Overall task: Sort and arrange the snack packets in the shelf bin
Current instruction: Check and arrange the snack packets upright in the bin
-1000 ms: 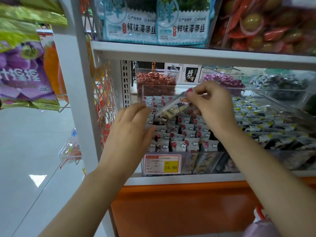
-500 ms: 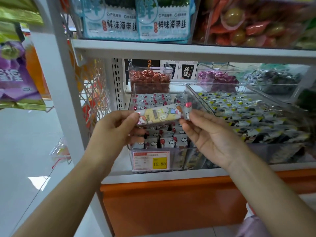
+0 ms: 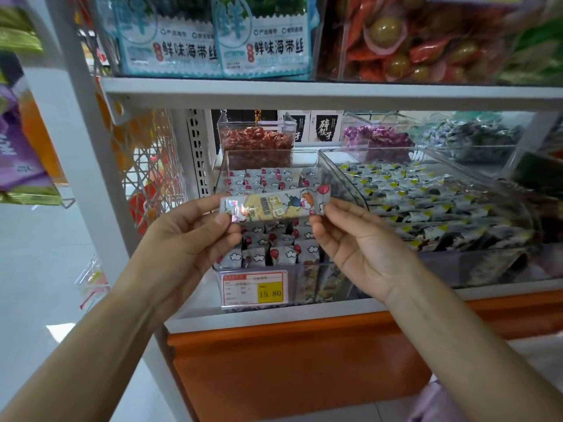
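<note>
Head view: I see the long snack packet [image 3: 274,204] held level before the clear shelf bin [image 3: 307,266], above its small packets [image 3: 283,254]. My left hand [image 3: 189,239] pinches its left end, right hand [image 3: 359,248] its right end, fingers [image 3: 320,215] curled on the wrapper.

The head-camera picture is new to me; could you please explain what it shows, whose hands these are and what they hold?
There is no machine here: a person wears a camera on the head, looking forward and down at a shop shelf. The left hand and right hand each pinch one end of a long snack packet, held level in front of a clear bin filled with rows of small white-and-red packets. A price tag sits on its front. The neighbouring bin holds yellow-and-black packets.
</note>
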